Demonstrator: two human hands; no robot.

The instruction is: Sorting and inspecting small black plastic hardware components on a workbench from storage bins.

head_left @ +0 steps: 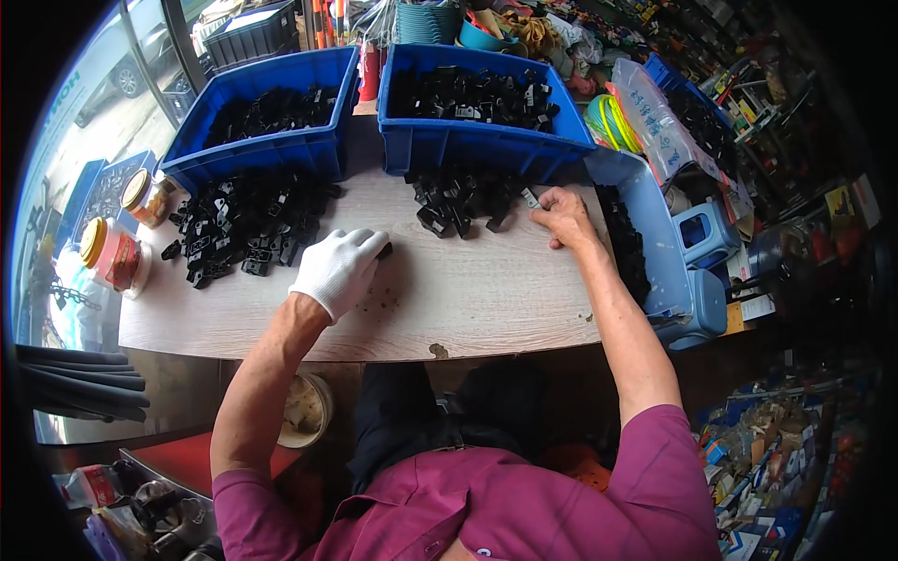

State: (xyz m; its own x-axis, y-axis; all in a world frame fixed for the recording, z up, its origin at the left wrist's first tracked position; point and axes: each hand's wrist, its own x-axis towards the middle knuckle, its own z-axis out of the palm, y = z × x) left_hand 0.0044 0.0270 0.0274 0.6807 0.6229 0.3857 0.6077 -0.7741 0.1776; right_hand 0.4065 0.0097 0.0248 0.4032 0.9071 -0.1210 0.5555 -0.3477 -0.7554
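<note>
Worktop [477,290], pale; on it a left pile [257,220] and a right pile [458,192] of loose black parts [433,221]. Further stock: left bin [323,157] and right bin [477,140], both blue, behind the piles; tub [661,248], pale blue, along the right side, also holding black pieces. Progress: judged under way, one piece in each hand and plenty loose; which stock is finished and which remains cannot be told. Left hand [339,266], white-gloved: low over the worktop, just right of the left pile, back upward, fingers bent and apparently closed on a dark part [384,251], only its end showing. Right hand [566,217], bare: beside the right pile, near the tub, thumb and forefinger pinching a pale-faced part [530,197] that points up and leftward; contact with the pile uncertain. Forearms: left slanting up and rightward, right slanting up and leftward; hands well apart.
</note>
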